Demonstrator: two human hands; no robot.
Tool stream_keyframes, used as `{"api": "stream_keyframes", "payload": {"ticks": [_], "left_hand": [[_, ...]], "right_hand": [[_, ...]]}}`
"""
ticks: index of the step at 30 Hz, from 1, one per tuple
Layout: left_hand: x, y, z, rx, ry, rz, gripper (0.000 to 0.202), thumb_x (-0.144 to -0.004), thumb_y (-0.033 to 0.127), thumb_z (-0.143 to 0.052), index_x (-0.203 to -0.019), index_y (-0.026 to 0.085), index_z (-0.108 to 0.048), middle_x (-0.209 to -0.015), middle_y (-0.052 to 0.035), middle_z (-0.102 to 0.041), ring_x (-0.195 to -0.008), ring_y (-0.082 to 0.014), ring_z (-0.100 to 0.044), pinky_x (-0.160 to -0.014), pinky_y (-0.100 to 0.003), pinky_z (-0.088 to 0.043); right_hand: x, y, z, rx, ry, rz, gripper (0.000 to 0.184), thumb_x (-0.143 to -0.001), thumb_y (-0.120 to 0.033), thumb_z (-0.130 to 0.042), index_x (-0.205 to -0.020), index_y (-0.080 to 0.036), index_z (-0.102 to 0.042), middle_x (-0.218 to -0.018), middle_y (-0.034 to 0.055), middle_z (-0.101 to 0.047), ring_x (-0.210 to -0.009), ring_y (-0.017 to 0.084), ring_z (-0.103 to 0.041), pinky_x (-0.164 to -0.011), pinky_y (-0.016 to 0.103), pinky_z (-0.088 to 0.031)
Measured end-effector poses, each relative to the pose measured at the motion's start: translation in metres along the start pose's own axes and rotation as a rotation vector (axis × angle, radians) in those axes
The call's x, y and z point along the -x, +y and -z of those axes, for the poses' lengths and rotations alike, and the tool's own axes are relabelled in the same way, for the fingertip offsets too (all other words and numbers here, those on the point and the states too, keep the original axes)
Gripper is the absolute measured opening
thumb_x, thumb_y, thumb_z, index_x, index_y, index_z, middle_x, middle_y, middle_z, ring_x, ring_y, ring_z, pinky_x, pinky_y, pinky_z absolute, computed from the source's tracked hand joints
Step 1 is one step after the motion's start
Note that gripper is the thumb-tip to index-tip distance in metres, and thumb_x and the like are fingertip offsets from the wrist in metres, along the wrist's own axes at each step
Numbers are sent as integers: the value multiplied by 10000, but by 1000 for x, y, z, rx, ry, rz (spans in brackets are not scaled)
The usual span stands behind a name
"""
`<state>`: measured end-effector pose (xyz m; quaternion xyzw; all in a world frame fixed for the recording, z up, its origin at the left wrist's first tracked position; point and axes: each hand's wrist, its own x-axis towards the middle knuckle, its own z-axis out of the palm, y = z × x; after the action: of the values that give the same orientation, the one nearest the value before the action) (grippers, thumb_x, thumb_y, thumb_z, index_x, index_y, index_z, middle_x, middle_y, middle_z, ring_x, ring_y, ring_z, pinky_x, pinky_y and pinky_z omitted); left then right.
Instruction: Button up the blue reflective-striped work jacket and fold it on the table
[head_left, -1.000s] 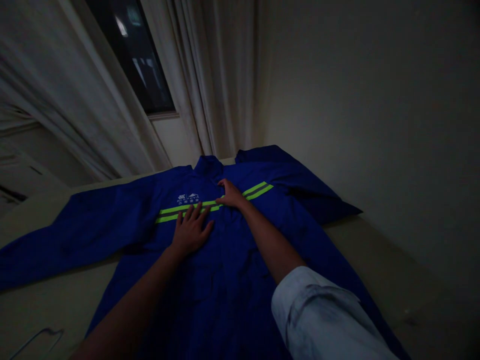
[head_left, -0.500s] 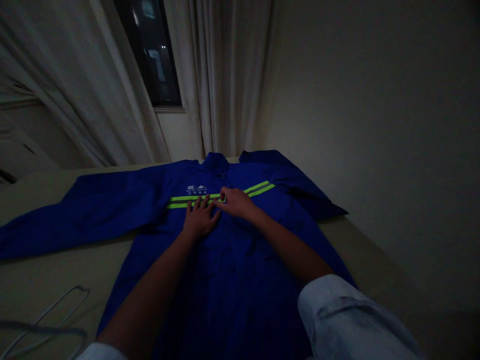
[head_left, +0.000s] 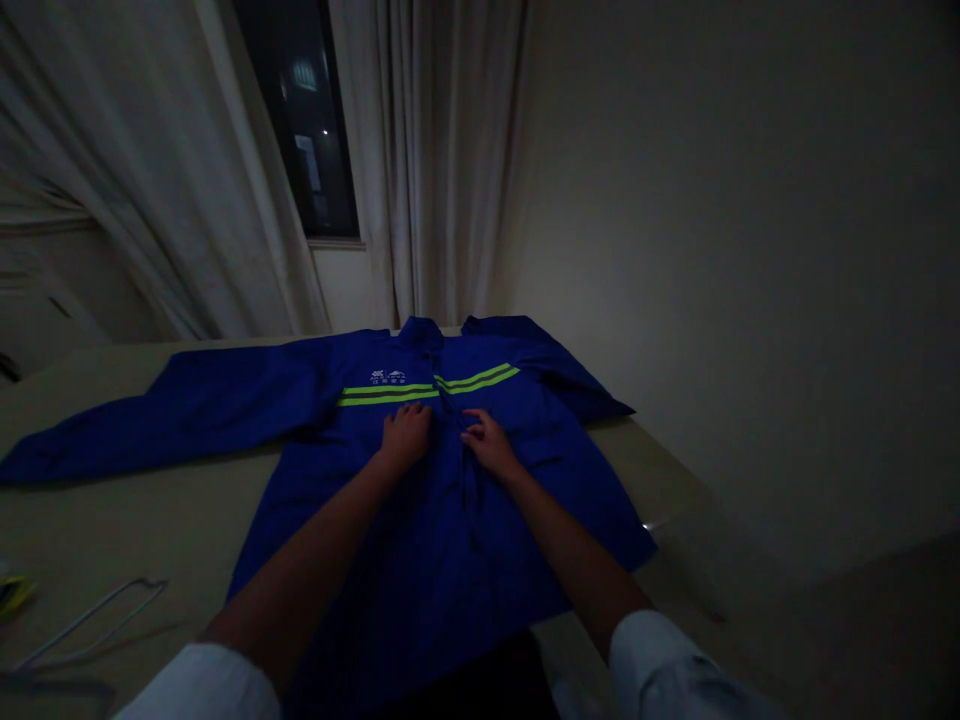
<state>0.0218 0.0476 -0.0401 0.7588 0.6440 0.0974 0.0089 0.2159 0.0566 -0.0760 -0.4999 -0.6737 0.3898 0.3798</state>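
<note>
A blue work jacket point(head_left: 360, 560) lies front up, collar away from me, with yellow-green striped bands across the chest and white print on one side. My left hand point(head_left: 407, 437) rests just below the band, left of the front opening, its fingers curled down on the jacket cloth. Right of the opening is my right hand point(head_left: 491, 445), its thumb and fingers apart, close over the front edge with no cloth visibly pinched. Between the hands the front edges part slightly, showing a dark gap lower down.
Under the jacket is a pale table or bed surface point(head_left: 135, 530). A wire hanger point(head_left: 97, 620) lies at the lower left near a yellow object point(head_left: 13, 594). Curtains point(head_left: 420, 180) and a dark window point(head_left: 307, 150) stand behind, and a plain wall point(head_left: 712, 250) rises at the right.
Both hands have come down from the chest band toward me and moved apart. The front opening below the band shows more clearly, and the view has shifted to include the jacket's hem.
</note>
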Motion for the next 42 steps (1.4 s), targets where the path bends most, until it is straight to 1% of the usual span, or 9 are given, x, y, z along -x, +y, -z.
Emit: {"api": "stream_keyframes", "payload": {"ticks": [4, 9, 13, 15, 18, 27, 30, 36, 42], "left_hand": [[27, 30, -13, 132, 51, -29, 356, -1032, 223, -395, -1272, 204, -657, -1295, -121, -696, -1150, -250, -653, -1006, -383, -478], [44, 36, -27, 96, 83, -46, 421, -999, 178, -433, -1374, 222, -620, -1442, -108, -639, -1324, -272, -568, -1149, -426, -391], [28, 35, -16, 101, 1, 25, 447, -966, 171, -467, -1372, 241, -639, -1439, -130, -633, -1336, -318, -554, -1089, -496, -448], [14, 34, -9, 138, -43, 108, 418, -957, 163, -464, -1303, 232, -688, -1325, -145, -695, -1264, -323, -613, -1007, -481, -501], [-5, 29, -6, 175, -48, 204, 372, -984, 179, -421, -1133, 199, -762, -1120, -161, -757, -1065, -299, -710, -876, -404, -543], [-16, 14, -35, 275, 146, 193, 280, -1003, 192, -444, -942, 196, -717, -1074, -94, -699, -1059, -229, -642, -908, -322, -492], [-18, 13, -40, 295, 206, 247, 251, -965, 154, -487, -1076, 172, -710, -1135, -112, -685, -1076, -246, -617, -936, -335, -484], [-18, 7, -46, 404, 180, 143, 461, -893, 60, -495, -1244, 236, -737, -1252, -87, -726, -1130, -265, -616, -990, -361, -488], [-22, 0, -51, 653, 195, 140, 501, -917, 73, -479, -1330, 270, -684, -1193, -42, -775, -1119, -215, -685, -993, -328, -512]], "right_hand": [[1, 5, 1, -110, 22, 44, 469, -798, -174, -572, -1264, -223, -556, -739, -67, -575, -637, 135, -562, -636, 228, -455], [-3, -8, 0, 300, 70, -22, 417, -842, -107, -506, -1220, -231, -631, -802, -38, -613, -762, 148, -611, -731, 237, -482], [-25, -28, -7, 475, 102, -59, 178, -911, -334, -655, -1013, -198, -708, -1081, 84, -678, -1038, 232, -647, -906, 327, -487], [-37, -35, -13, 574, 117, -99, 333, -916, -514, -677, -975, -189, -717, -1195, 135, -656, -1052, 269, -659, -898, 367, -493], [-50, -36, -21, 698, 123, -145, 408, -932, -598, -654, -956, -197, -725, -1223, 148, -656, -1031, 275, -684, -846, 362, -499], [-51, -17, -26, 693, 117, -1, 164, -940, -382, -687, -1024, -243, -710, -1147, 54, -663, -959, 194, -676, -772, 279, -476], [-50, -17, -28, 691, 59, 87, 151, -937, -324, -675, -1064, -248, -703, -1147, 47, -659, -1026, 192, -662, -833, 273, -479], [-45, -29, -29, 787, 32, 10, 357, -886, -497, -722, -1118, -228, -689, -1183, 91, -661, -1084, 251, -649, -833, 313, -489], [-45, -29, -31, 840, 88, 30, 180, -987, -328, -591, -1048, -210, -712, -1119, 93, -696, -993, 213, -667, -806, 289, -479]]}}
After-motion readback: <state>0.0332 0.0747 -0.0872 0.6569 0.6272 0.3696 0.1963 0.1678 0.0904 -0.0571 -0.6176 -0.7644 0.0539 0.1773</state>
